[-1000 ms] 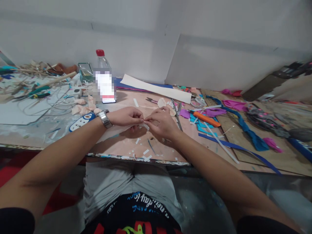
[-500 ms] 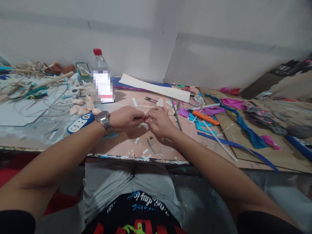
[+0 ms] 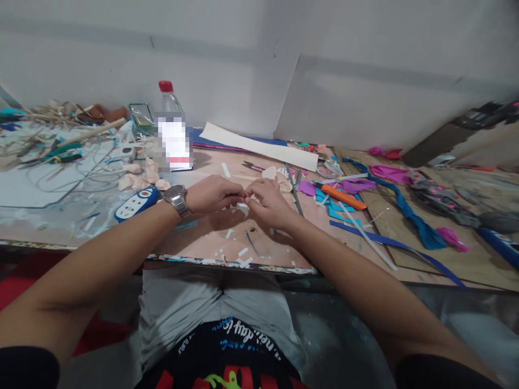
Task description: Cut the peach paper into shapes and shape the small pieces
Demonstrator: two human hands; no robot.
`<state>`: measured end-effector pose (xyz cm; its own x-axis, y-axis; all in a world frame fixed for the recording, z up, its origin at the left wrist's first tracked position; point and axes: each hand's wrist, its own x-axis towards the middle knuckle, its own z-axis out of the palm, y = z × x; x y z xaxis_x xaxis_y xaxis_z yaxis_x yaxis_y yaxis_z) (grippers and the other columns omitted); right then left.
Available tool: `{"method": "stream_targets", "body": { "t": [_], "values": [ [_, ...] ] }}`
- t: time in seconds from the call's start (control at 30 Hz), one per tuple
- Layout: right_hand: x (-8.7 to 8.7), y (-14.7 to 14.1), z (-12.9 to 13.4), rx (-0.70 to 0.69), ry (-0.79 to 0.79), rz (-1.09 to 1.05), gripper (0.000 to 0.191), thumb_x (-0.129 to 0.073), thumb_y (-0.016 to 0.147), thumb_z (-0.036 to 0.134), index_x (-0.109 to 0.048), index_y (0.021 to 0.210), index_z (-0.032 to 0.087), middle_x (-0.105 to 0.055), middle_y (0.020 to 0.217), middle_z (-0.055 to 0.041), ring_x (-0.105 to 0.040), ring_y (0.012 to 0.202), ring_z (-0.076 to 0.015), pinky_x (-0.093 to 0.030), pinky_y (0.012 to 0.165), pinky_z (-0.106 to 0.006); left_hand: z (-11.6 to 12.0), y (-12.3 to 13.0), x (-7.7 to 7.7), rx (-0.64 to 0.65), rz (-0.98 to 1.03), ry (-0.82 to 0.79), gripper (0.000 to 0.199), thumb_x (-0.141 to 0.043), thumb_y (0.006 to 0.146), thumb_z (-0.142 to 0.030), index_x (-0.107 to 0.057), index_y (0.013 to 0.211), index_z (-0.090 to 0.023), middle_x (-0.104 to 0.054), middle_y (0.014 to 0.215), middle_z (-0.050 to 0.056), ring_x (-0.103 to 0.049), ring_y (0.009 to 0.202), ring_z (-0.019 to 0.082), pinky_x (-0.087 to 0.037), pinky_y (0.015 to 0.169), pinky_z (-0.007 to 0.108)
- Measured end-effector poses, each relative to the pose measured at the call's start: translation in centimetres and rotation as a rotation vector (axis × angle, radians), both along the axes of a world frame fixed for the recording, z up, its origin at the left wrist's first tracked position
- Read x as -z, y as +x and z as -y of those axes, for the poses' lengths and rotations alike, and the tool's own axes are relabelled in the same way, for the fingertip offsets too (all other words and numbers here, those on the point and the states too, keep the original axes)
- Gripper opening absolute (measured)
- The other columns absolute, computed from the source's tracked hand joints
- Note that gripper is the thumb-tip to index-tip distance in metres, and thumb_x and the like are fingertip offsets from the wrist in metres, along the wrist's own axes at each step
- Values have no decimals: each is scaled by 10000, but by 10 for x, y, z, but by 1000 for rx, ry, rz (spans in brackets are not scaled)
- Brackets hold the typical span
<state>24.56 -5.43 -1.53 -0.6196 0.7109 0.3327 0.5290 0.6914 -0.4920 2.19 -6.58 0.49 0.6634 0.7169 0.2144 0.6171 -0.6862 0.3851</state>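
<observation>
My left hand (image 3: 214, 195), with a metal watch on its wrist, meets my right hand (image 3: 270, 202) above the middle of the table. Fingertips of both hands are pinched together on a small white piece (image 3: 242, 208) that shows just below them. Much of this piece is hidden by the fingers. Behind my right hand lie a round beige ring (image 3: 285, 186) and a pale scrap (image 3: 269, 172). Small scissors (image 3: 253, 166) rest farther back. White paper bits (image 3: 245, 262) are scattered near the table's front edge.
At the left are a blue-white power strip (image 3: 135, 204), a lit phone (image 3: 175, 143) against a red-capped bottle (image 3: 165, 86), pliers and sticks. An orange cutter (image 3: 344, 196), a blue strip (image 3: 399, 240) and coloured scraps lie to the right. A long cream strip (image 3: 259, 147) lies behind.
The whole view has shifted slightly. Both hands remain pinched together, and the white piece below them shows a different, less curved outline.
</observation>
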Motion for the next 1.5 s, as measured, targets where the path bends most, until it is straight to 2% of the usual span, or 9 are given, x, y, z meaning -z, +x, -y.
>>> {"method": "stream_targets", "body": {
  "t": [0.2,0.33,0.6,0.77,0.83,1.03,1.2,1.37,1.5],
  "values": [
    [2,1,-1,17,43,-24,84,-612,902,249,-672,872,198,-713,931,-52,-567,1028,-242,-288,1002,-446,2,1,-3,9,76,-99,320,-537,1016,-396,-747,923,-173,-758,772,25,-633,654,120,-392,639,228],
    [2,3,-2,-19,108,-30,108,-631,920,285,-702,901,206,-731,958,-58,-579,1053,-245,-278,1013,-451,2,0,-3,14,113,-129,330,-557,1007,-410,-740,871,-171,-750,720,17,-658,640,118,-416,630,217],
    [-2,5,1,-22,141,-28,90,-637,875,268,-695,865,200,-737,922,-56,-599,1051,-256,-280,1013,-456,0,-2,-5,92,139,-386,377,-532,1023,-433,-716,858,-149,-773,749,51,-716,649,132,-507,630,206],
    [-1,5,1,-61,124,-1,208,-633,943,384,-723,883,207,-764,913,-49,-642,959,-231,-275,1040,-455,-1,-3,-4,58,129,-459,417,-538,1016,-485,-722,857,-146,-786,787,67,-735,684,142,-527,642,203],
    [0,4,-1,-52,128,-15,210,-636,950,377,-730,867,208,-773,887,-39,-657,898,-215,-267,1054,-458,-3,-4,-1,75,133,-509,437,-533,1016,-507,-721,862,-144,-791,815,76,-742,714,147,-537,656,203],
    [3,5,-5,-79,140,-37,150,-674,942,355,-762,933,234,-798,886,-9,-688,856,-189,-249,1103,-455,-6,-7,5,164,224,-750,420,-503,1026,-527,-690,940,-161,-786,847,81,-731,700,139,-526,616,197],
    [0,6,-2,-120,241,-68,125,-697,932,333,-786,900,252,-803,853,2,-689,843,-184,-250,1103,-461,-6,-8,3,182,271,-937,294,-545,1014,-433,-651,950,-166,-779,843,68,-701,616,105,-520,608,194],
    [-1,6,0,-141,318,-74,117,-692,929,290,-802,897,267,-790,832,-1,-678,854,-185,-246,1098,-476,-5,-7,1,114,371,-1173,182,-627,968,-338,-667,934,-164,-776,876,74,-695,618,106,-536,618,207],
    [-1,6,0,-134,310,-61,126,-676,931,256,-801,937,269,-788,824,0,-680,853,-184,-232,1102,-484,-5,-6,3,90,478,-1196,279,-631,975,-407,-690,893,-147,-770,832,93,-702,626,121,-548,621,218]
  ]
}}
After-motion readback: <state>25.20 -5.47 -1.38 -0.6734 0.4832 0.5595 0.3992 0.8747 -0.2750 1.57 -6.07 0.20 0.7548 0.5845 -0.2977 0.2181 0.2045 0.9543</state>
